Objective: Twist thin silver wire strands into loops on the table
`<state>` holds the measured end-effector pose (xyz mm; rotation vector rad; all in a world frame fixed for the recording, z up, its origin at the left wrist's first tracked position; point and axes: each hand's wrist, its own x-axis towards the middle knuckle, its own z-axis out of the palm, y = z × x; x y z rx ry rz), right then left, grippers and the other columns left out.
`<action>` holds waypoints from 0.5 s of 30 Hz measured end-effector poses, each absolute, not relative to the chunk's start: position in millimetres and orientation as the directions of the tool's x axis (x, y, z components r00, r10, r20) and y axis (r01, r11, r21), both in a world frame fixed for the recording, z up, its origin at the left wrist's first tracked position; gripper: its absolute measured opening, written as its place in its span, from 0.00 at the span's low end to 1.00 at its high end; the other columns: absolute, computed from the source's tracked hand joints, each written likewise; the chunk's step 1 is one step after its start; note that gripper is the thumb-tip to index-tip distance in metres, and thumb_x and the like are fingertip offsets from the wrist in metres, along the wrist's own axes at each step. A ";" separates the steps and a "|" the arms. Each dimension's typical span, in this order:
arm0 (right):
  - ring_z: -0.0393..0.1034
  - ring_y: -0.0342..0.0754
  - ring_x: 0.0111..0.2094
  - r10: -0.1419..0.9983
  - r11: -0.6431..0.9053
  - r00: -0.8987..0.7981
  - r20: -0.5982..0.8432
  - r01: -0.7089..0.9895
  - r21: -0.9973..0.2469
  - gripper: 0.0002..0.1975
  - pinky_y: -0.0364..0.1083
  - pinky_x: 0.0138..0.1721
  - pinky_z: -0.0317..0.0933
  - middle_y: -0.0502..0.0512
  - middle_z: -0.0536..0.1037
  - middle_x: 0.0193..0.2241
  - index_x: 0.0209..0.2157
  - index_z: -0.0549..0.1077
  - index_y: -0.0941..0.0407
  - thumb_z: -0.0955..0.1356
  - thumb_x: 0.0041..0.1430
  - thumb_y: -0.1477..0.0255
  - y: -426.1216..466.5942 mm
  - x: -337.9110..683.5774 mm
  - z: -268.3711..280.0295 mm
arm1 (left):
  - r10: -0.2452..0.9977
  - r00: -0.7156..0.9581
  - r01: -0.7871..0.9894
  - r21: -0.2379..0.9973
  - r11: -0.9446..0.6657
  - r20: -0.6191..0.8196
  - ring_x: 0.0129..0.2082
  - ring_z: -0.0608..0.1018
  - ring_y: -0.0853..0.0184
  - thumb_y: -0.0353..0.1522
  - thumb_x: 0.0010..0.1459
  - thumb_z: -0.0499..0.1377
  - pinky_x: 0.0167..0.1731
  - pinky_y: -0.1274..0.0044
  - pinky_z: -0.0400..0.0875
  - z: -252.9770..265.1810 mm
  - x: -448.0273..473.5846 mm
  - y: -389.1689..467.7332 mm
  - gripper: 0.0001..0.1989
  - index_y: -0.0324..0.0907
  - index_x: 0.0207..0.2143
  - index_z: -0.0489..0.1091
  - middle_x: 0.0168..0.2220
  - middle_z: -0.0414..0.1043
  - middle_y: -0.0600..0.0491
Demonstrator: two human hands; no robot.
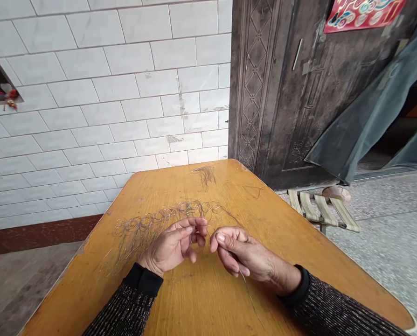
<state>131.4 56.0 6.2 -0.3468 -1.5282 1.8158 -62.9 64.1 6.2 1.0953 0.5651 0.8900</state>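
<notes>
My right hand (pixel 241 252) is closed in a pinch on a thin wire (pixel 249 295), whose loose tail hangs from below the fingers towards the table's near side. My left hand (pixel 178 242) is beside it, a small gap away, with its fingers loosely curved and apart; I see nothing held in it. Behind and to the left of that hand lies a row of thin wire loops (pixel 150 221), their long ends trailing towards me. Part of the row is hidden by the left hand. All of this is over the wooden table (pixel 194 298).
Farther back on the table lie a small bunch of wires (pixel 206 175) and a single bent wire (pixel 253 190). A white tiled wall (pixel 142 93) and a dark carved door (pixel 281 93) stand behind. A folding stool (pixel 322 210) with striped webbing is at the right.
</notes>
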 end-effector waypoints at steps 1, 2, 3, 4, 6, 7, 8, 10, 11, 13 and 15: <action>0.45 0.32 0.06 0.665 -0.038 -0.703 0.251 -0.368 -0.929 0.16 0.35 0.11 0.47 0.41 0.63 0.09 0.29 0.69 0.59 0.61 0.58 0.61 56.4 131.6 5.5 | 0.861 0.507 -0.326 0.932 0.160 0.029 0.33 0.72 0.69 0.35 0.50 0.60 0.24 0.81 0.67 3.4 -61.0 65.4 0.12 0.43 0.38 0.71 0.36 0.69 0.50; 0.45 0.32 0.07 0.658 -0.048 -0.709 0.256 -0.379 -0.924 0.16 0.35 0.12 0.49 0.40 0.63 0.09 0.29 0.69 0.59 0.61 0.58 0.60 57.0 131.6 4.6 | 0.878 0.478 -0.314 0.940 0.136 0.032 0.34 0.72 0.69 0.34 0.50 0.61 0.28 0.80 0.67 0.7 -58.5 66.2 0.11 0.42 0.37 0.71 0.36 0.69 0.50; 0.45 0.32 0.07 0.649 -0.063 -0.717 0.254 -0.383 -0.921 0.16 0.35 0.13 0.50 0.40 0.62 0.09 0.29 0.69 0.59 0.61 0.58 0.60 57.6 131.6 3.6 | 0.888 0.459 -0.300 0.947 0.114 0.039 0.35 0.71 0.70 0.33 0.49 0.62 0.31 0.80 0.66 -1.5 -55.5 66.4 0.10 0.42 0.36 0.72 0.36 0.69 0.51; 0.45 0.32 0.07 0.639 -0.080 -0.729 0.247 -0.382 -0.921 0.16 0.35 0.13 0.51 0.40 0.62 0.08 0.29 0.69 0.59 0.61 0.58 0.60 58.2 131.4 2.5 | 0.891 0.451 -0.288 0.953 0.097 0.046 0.34 0.71 0.71 0.33 0.48 0.63 0.32 0.80 0.65 -3.1 -52.3 66.0 0.10 0.42 0.35 0.72 0.35 0.70 0.52; 0.46 0.32 0.07 0.621 -0.111 -0.751 0.225 -0.368 -0.923 0.16 0.35 0.13 0.51 0.41 0.63 0.09 0.30 0.69 0.59 0.61 0.58 0.60 59.2 130.6 -0.2 | 0.892 0.446 -0.294 0.953 0.075 0.067 0.31 0.71 0.72 0.34 0.45 0.65 0.31 0.80 0.63 -3.8 -46.4 63.9 0.12 0.41 0.34 0.73 0.32 0.70 0.52; 0.46 0.32 0.07 0.615 -0.124 -0.758 0.217 -0.365 -0.923 0.16 0.35 0.12 0.51 0.41 0.63 0.09 0.30 0.70 0.59 0.61 0.58 0.61 59.6 130.0 -1.7 | 0.895 0.438 -0.317 0.946 0.068 0.082 0.28 0.71 0.73 0.35 0.44 0.66 0.29 0.80 0.63 -3.0 -44.0 62.5 0.13 0.41 0.34 0.73 0.31 0.70 0.53; 0.47 0.32 0.07 0.611 -0.135 -0.763 0.211 -0.363 -0.922 0.16 0.35 0.12 0.51 0.41 0.64 0.09 0.30 0.70 0.60 0.61 0.59 0.61 60.0 129.3 -3.2 | 0.900 0.425 -0.340 0.938 0.065 0.092 0.26 0.70 0.74 0.36 0.43 0.66 0.27 0.80 0.62 -1.6 -42.2 61.2 0.14 0.41 0.33 0.73 0.30 0.70 0.54; 0.47 0.32 0.07 0.608 -0.150 -0.767 0.204 -0.363 -0.920 0.16 0.35 0.12 0.52 0.41 0.64 0.10 0.30 0.70 0.60 0.61 0.59 0.62 60.8 127.5 -6.2 | 0.913 0.396 -0.369 0.928 0.058 0.100 0.22 0.68 0.76 0.38 0.40 0.67 0.24 0.81 0.60 1.4 -40.3 59.4 0.15 0.41 0.32 0.73 0.28 0.69 0.55; 0.47 0.32 0.07 0.607 -0.157 -0.769 0.200 -0.362 -0.919 0.16 0.35 0.12 0.52 0.41 0.64 0.09 0.30 0.70 0.60 0.61 0.59 0.62 61.1 126.5 -7.4 | 0.918 0.384 -0.376 0.925 0.052 0.105 0.21 0.67 0.76 0.38 0.39 0.68 0.23 0.81 0.59 2.7 -40.0 59.0 0.15 0.40 0.30 0.73 0.28 0.69 0.55; 0.47 0.32 0.06 0.609 -0.163 -0.770 0.190 -0.356 -0.920 0.16 0.35 0.12 0.53 0.41 0.64 0.09 0.30 0.70 0.61 0.61 0.59 0.62 61.6 124.4 -9.0 | 0.920 0.375 -0.390 0.920 0.041 0.118 0.20 0.67 0.77 0.37 0.40 0.68 0.22 0.82 0.57 3.8 -39.7 59.3 0.14 0.39 0.29 0.73 0.27 0.68 0.55; 0.47 0.32 0.06 0.621 -0.162 -0.765 0.172 -0.340 -0.926 0.17 0.35 0.11 0.53 0.42 0.65 0.09 0.30 0.70 0.61 0.61 0.58 0.61 61.6 122.5 -9.5 | 0.918 0.370 -0.415 0.910 0.025 0.143 0.18 0.67 0.77 0.36 0.41 0.67 0.20 0.82 0.56 3.2 -39.1 60.2 0.12 0.38 0.28 0.73 0.26 0.68 0.55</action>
